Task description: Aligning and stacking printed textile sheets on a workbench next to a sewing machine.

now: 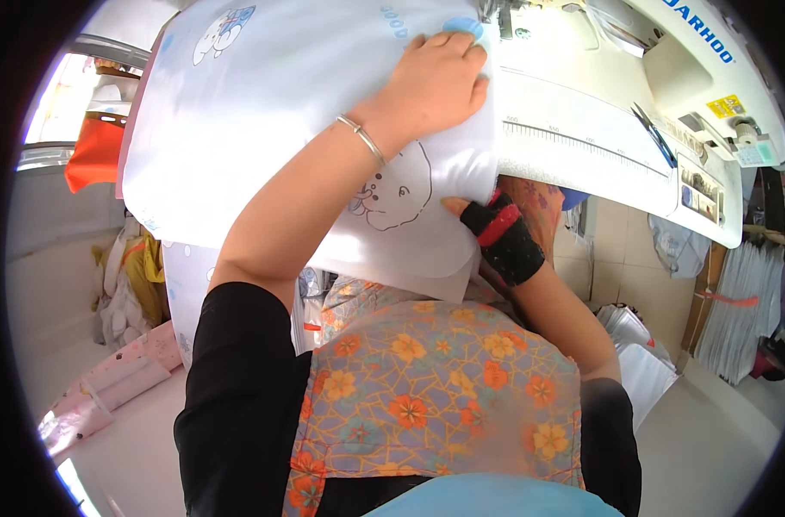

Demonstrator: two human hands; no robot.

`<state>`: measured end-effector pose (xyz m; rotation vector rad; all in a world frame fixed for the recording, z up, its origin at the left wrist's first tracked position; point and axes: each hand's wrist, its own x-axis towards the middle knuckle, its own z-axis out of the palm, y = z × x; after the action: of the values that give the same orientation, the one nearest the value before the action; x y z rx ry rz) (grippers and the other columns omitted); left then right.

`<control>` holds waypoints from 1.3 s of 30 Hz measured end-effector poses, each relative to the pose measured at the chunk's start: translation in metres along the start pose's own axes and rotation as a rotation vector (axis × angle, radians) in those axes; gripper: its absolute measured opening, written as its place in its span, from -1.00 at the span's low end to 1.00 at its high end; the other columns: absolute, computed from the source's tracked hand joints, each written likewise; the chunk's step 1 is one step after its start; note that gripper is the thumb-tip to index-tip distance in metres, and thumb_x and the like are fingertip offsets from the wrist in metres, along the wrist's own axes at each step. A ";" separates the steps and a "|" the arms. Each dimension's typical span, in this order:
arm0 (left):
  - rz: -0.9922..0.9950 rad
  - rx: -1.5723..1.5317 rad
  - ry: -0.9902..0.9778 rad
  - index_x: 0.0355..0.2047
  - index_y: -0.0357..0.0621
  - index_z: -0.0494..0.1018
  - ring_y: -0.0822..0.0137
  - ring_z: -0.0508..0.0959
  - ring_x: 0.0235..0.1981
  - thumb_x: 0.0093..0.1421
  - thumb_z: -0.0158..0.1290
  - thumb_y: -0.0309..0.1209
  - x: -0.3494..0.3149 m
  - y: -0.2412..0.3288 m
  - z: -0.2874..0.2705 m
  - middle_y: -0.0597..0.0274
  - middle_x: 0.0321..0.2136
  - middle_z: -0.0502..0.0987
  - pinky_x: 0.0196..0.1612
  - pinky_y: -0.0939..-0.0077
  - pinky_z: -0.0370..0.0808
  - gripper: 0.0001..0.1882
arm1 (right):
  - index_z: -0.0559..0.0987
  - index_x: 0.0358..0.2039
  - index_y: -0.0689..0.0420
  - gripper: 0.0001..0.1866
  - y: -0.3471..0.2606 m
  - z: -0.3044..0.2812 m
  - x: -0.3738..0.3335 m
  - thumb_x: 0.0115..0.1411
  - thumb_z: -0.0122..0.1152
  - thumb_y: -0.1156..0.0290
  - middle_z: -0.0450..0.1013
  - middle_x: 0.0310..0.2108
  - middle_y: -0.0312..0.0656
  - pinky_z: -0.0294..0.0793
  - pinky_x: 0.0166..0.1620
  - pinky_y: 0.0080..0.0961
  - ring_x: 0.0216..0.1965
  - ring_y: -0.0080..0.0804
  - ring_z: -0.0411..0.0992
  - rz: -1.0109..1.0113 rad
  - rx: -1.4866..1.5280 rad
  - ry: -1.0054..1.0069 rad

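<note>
A large pale blue and white cloth printed with cartoon animals lies over the left part of the sewing table and hangs toward my lap. My left hand rests on it palm down near its right edge, fingers slightly bent against the cloth, just short of the sewing machine's needle area. A silver bangle circles that wrist. At the cloth's lower right edge, my right hand, in a black wrap with a red stripe, has its thumb on top and its other fingers hidden underneath, pinching the cloth.
The white sewing machine spans the upper right. Its bed carries a printed ruler, dark thread snips and a small parts tray. Stacked white sheets stand at right. An orange bag hangs at left.
</note>
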<state>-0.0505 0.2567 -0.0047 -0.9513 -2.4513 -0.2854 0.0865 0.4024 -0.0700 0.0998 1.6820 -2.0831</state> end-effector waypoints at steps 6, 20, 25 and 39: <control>0.014 -0.053 0.053 -0.16 -0.22 0.47 0.11 0.45 0.04 0.16 0.02 -0.23 0.011 -0.016 0.003 0.06 -0.04 0.48 0.12 0.08 0.33 -0.66 | 0.56 -0.08 0.19 -0.64 -0.024 0.012 0.003 0.17 0.27 0.26 0.52 -0.22 -0.30 0.42 -0.08 -0.48 -0.17 -0.52 0.41 -0.003 0.075 0.000; 0.019 0.009 -0.122 0.09 -0.09 0.39 0.10 0.35 0.20 0.22 0.00 -0.22 -0.036 0.010 -0.019 0.02 0.12 0.39 0.23 -0.06 0.25 -0.55 | 0.64 -0.17 0.18 -0.61 -0.057 0.012 -0.020 0.00 0.40 0.27 0.58 -0.22 -0.26 0.41 -0.03 -0.51 -0.17 -0.48 0.48 -0.183 -0.156 0.176; -0.012 0.007 -0.052 0.06 -0.09 0.43 0.10 0.37 0.18 0.21 0.00 -0.20 -0.021 -0.003 -0.007 0.03 0.11 0.41 0.20 -0.05 0.29 -0.56 | 0.66 -0.21 0.16 -0.60 -0.071 0.017 -0.018 -0.04 0.44 0.21 0.59 -0.28 -0.24 0.45 -0.12 -0.49 -0.28 -0.47 0.52 -0.149 -0.273 0.279; 0.083 0.046 -0.212 0.06 -0.24 0.42 0.08 0.41 0.16 0.10 0.06 -0.42 -0.092 0.029 -0.064 0.00 0.10 0.43 0.24 0.00 0.27 -0.53 | 0.58 -0.30 0.30 -0.85 -0.041 -0.011 -0.022 0.20 0.19 0.47 0.56 -0.46 -0.11 0.54 -0.43 -0.54 -0.54 -0.37 0.53 -0.052 -0.014 0.230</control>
<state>0.0510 0.2022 0.0031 -1.1100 -2.5874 -0.1037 0.0878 0.4252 -0.0286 0.3044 1.8499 -2.1665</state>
